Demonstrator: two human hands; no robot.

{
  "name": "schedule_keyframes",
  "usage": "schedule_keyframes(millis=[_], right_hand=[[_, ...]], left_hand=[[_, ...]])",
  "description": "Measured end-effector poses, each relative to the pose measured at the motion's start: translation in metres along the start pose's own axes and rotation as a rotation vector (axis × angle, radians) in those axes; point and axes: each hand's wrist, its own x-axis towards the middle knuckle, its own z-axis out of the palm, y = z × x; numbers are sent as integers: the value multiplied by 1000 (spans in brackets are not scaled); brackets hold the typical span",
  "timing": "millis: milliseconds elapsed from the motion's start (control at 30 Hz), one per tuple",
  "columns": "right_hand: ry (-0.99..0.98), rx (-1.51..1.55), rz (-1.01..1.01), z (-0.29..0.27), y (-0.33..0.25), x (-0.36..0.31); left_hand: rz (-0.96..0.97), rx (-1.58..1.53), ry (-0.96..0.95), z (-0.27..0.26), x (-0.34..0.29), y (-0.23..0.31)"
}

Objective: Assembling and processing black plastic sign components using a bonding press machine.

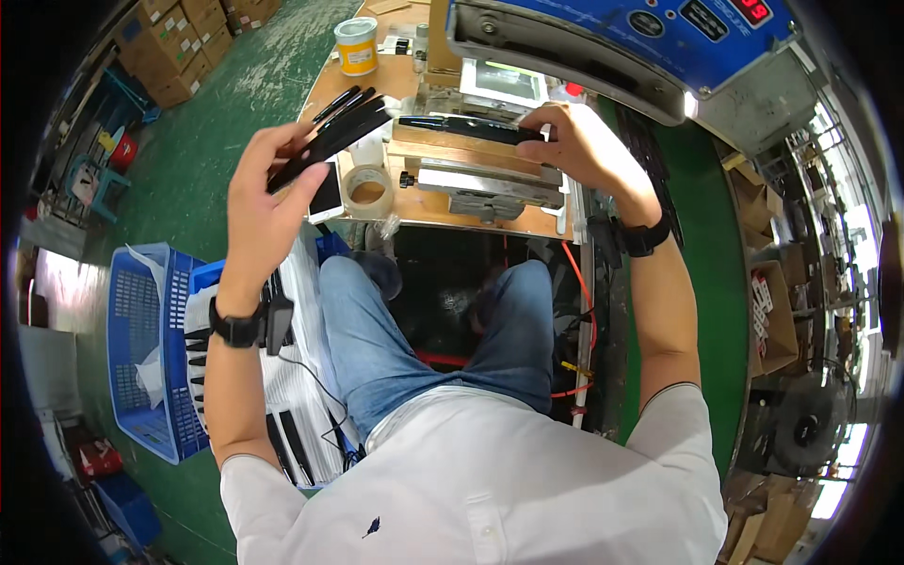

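Observation:
My left hand [268,202] is closed around several long, glossy black strips [347,132], which fan out up and to the right from its fingers. My right hand [586,151] pinches the right end of another slim black piece [461,126]. That piece lies level along a fixture with a wooden strip [443,153] and a metal clamp block [485,179]. Whether it rests on the fixture or hovers just above, I cannot tell. A roll of clear tape [367,191] and a white-edged phone [327,196] are on the bench by my left hand.
Overhead at the right hangs a blue machine panel [621,42] with a red display. A yellow and white tub [356,47] stands at the bench's far left. Beside my left leg is ribbed white packing [311,414] with black pieces, next to a blue basket [141,353].

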Motion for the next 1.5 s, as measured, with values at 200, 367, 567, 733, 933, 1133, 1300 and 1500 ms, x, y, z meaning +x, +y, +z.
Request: schedule_keyframes(millis=[200, 367, 567, 733, 933, 1133, 1300, 1500], right_hand=[[367, -171, -67, -33, 21, -73], [422, 17, 427, -30, 67, -186], [439, -97, 886, -8, 151, -353], [310, -206, 998, 30, 197, -432], [355, -141, 834, 43, 223, -415], [384, -221, 701, -2, 189, -315], [264, -95, 526, 2, 167, -236], [182, 22, 400, 25, 146, -198]], left_hand=[[89, -50, -61, 67, 40, -1], [415, 166, -205, 121, 65, -8], [658, 352, -126, 130, 60, 1], [551, 417, -113, 72, -27, 1], [-376, 108, -208, -34, -182, -21], [-1310, -397, -264, -55, -365, 32], [-1659, -374, -102, -29, -463, 64], [-1987, -304, 168, -8, -507, 59]])
